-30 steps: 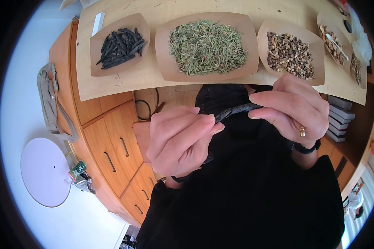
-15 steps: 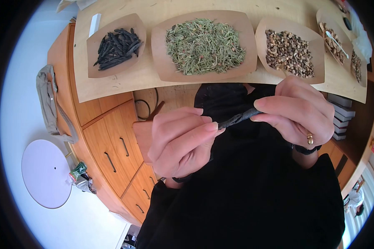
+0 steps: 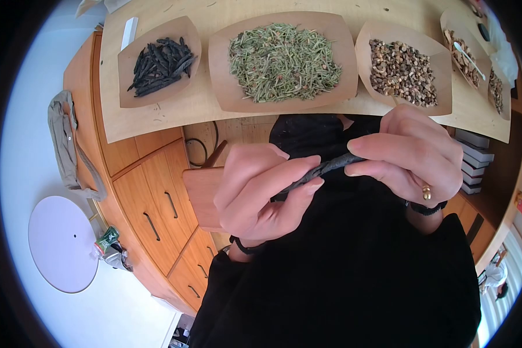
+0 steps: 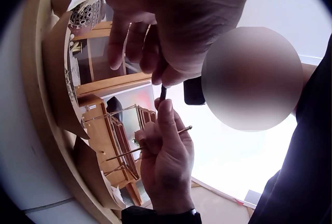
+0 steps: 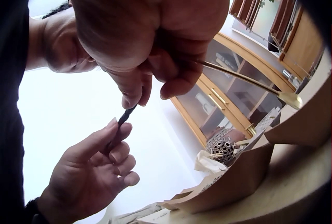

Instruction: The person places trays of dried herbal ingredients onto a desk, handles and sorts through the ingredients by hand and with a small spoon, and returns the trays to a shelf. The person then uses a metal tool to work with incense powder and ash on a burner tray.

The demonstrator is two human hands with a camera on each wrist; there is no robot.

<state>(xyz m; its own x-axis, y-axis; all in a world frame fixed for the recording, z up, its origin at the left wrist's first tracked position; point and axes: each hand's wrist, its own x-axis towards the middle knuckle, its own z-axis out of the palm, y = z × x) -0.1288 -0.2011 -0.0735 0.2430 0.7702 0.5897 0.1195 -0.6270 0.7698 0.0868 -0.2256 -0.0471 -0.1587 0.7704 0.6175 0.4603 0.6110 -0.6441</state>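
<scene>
A thin, black, wrinkled dried strip (image 3: 332,166), perhaps a root or pod, stretches between both hands in front of the dark shirt. My left hand (image 3: 260,194) pinches its lower end between thumb and fingers; part of the strip runs back under those fingers. The other end is held between thumb and index finger of my right hand (image 3: 420,156). Tucked in the right hand's curled fingers is a slim brass spoon (image 5: 244,77) with a flattened tip; its knobbed end pokes out below. Similar black strips (image 3: 162,66) lie in a paper tray (image 3: 127,95) at the table's left.
On the table (image 3: 156,124), a larger tray holds green chopped herb stems (image 3: 284,62). Right of it are brown chopped pieces (image 3: 403,72), then more trays, one with a white spoon (image 3: 468,61). Drawers (image 3: 156,211) stand left below, beside a brown seat (image 3: 202,197).
My left hand has shifted rightward along the black strip, and its thumb now shows lower, apart from the index finger. The right hand keeps its pinch, with a slight shift.
</scene>
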